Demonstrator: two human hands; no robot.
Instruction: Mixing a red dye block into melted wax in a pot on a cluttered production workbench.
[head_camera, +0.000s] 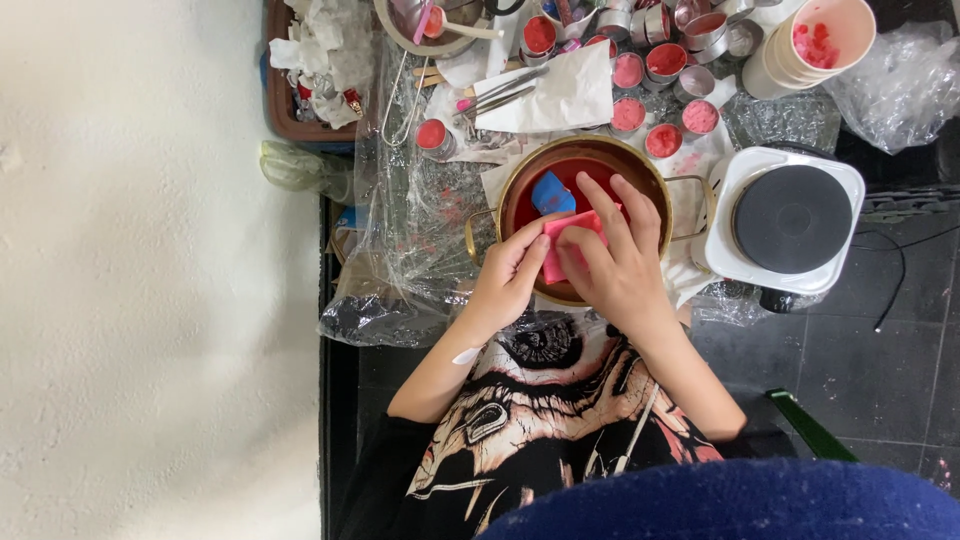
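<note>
1. Blue fabric (740, 500) fills the lower edge of the head view, nearest the camera; above it lies a black garment with a pale printed graphic (540, 420).
2. Left hand (507, 280): grip closed on the near left edge of a pink cloth (570, 240), thumb and fingers pinching it at the pot's near rim.
3. Right hand (615, 255): fingers spread flat, pressing the same cloth from above, fingertips reaching into the pot; grip holding the cloth down rather than clenched.
4. Brass-coloured pot (640, 165) with two side handles, its inside coated red; the pink cloth lies over its near half, and a blue piece (550, 192) rests inside, just beyond the cloth.
5. Electric hot plate (790, 220), white body with a dark round disc, just right of the pot.
6. Small round tins with pink and red filling (665, 60), clustered beyond the pot.
7. Stacked paper cups (810, 45) holding red lumps, far right of the tins.
8. Crumpled clear plastic sheet (410, 250) covering the surface left of the pot.
</note>
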